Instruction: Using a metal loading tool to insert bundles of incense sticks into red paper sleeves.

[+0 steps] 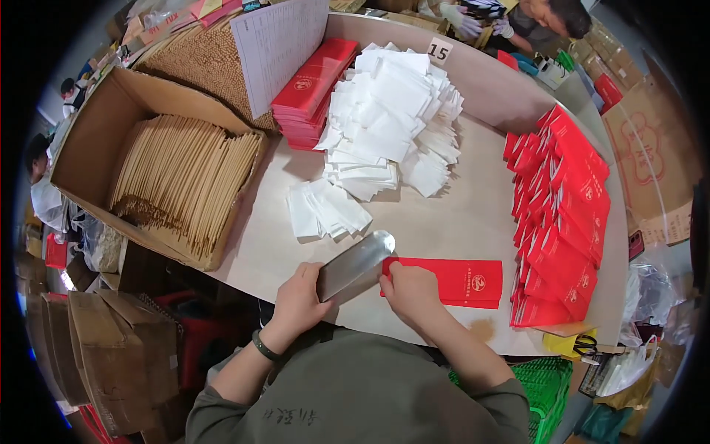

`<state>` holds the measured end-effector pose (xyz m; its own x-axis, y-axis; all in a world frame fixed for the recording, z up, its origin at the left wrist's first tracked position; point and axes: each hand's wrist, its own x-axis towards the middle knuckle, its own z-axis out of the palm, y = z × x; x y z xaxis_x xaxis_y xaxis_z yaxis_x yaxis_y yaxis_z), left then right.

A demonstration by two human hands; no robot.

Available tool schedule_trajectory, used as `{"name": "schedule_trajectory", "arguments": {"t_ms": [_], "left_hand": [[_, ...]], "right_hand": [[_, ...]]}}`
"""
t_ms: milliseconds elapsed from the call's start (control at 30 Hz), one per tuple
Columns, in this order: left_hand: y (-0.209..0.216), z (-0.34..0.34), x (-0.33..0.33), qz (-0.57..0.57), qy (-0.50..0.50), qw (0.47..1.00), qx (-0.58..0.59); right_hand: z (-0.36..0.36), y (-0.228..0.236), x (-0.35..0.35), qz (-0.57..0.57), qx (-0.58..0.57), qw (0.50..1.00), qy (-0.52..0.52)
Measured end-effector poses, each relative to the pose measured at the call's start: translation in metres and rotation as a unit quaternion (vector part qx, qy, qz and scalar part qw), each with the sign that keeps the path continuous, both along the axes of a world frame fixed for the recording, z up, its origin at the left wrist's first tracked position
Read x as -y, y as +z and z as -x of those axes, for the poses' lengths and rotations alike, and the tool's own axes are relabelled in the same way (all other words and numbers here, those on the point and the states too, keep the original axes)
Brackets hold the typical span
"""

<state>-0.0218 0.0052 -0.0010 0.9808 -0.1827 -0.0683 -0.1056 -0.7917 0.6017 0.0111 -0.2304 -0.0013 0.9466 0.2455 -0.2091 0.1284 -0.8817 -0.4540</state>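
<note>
My left hand (298, 300) is closed around the lower end of a shiny metal trough-shaped scoop (356, 263), its rounded tip pointing up and right. Beside that tip, my right hand (413, 290) pinches the left end of a flat red paper sleeve (473, 283) lying on the table. The fingers partly cover the sleeve's end. Just beyond the scoop lies a small fan of white paper packets (325, 210), with a larger heap of white packets (396, 103) behind it. A stack of flat red sleeves (310, 92) stands to that heap's left.
At left, a cardboard box (78, 159) holds many thin wooden chopsticks (185, 177); more sticks (196, 66) are piled behind. Filled red sleeves (566, 222) overlap along the right side. Scissors (586, 344) lie at the right edge, above a green crate (543, 392). A co-worker's gloved hands (466, 22) show beyond the partition.
</note>
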Motion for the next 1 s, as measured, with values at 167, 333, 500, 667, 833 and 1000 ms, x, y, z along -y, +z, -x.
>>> {"name": "schedule_trajectory", "arguments": {"t_ms": [167, 333, 500, 667, 833, 1000], "left_hand": [[0.02, 0.003, -0.026, -0.048, -0.058, 0.997, -0.032], [0.023, -0.023, -0.028, -0.063, -0.206, 0.974, -0.068], [0.01, -0.038, -0.034, -0.012, -0.159, 0.971, 0.18], [-0.003, -0.063, -0.017, 0.069, -0.053, 0.993, 0.077], [0.026, -0.081, -0.098, 0.006, 0.155, 0.968, 0.197], [0.031, -0.105, -0.218, -0.184, 0.293, 0.888, 0.303]], "right_hand": [[-0.006, -0.007, -0.007, -0.028, 0.015, 0.999, -0.015], [-0.002, -0.003, -0.024, -0.064, -0.019, 0.998, -0.022], [-0.027, 0.008, -0.021, -0.079, 0.043, 0.996, 0.018], [-0.094, -0.017, -0.041, -0.022, 0.189, 0.981, 0.025], [-0.096, -0.023, -0.032, -0.007, 0.1, 0.994, 0.05], [-0.102, -0.018, -0.026, -0.102, 0.17, 0.98, 0.007]]}}
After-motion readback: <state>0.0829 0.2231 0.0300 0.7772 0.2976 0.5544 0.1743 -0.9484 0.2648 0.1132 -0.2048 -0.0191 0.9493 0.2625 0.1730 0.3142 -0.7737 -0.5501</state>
